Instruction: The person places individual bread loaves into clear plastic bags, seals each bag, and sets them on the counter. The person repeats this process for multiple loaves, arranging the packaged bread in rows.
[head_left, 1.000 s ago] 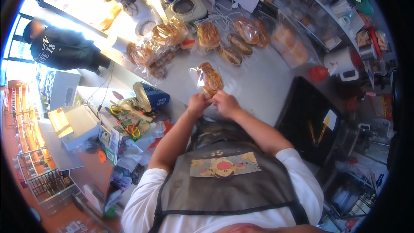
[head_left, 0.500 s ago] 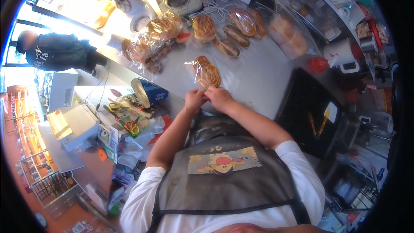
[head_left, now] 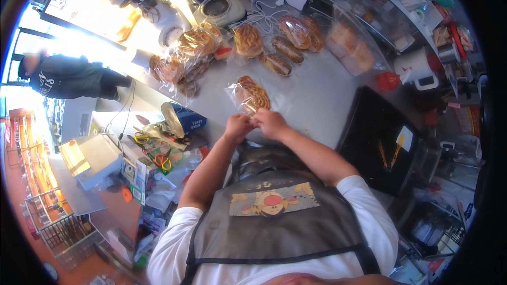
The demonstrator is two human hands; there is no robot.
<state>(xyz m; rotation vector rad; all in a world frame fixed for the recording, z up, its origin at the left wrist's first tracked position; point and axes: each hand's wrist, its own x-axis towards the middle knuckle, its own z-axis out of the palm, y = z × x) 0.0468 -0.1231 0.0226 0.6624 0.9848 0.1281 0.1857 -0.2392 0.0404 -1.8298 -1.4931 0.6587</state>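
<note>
A golden-brown swirled bread (head_left: 253, 94) lies in a clear plastic bag (head_left: 235, 95) on the grey table, straight ahead of my apron. The bag's near end is gathered between my two hands. My left hand (head_left: 240, 127) pinches it with closed fingers, and my right hand (head_left: 271, 124) grips it from the other side, fingertips nearly touching. Whether a tie is between the fingers is too small to tell. Beyond lie more bagged loaves: a swirled one (head_left: 248, 40), two dark long rolls (head_left: 282, 55) and a shiny pair (head_left: 298, 31).
Several bagged breads (head_left: 185, 53) heap at the table's left edge. A bag of pale rolls (head_left: 353, 47) lies right, near a white pitcher (head_left: 417, 68). A black tray (head_left: 372, 137) borders my right arm. Scissors (head_left: 162, 161) lie left. A person (head_left: 68, 76) stands far left.
My hands stay together at the bag's end. The bread and its bag have shifted and turned slightly, with the plastic now spread toward the left. The person at far left has moved a little.
</note>
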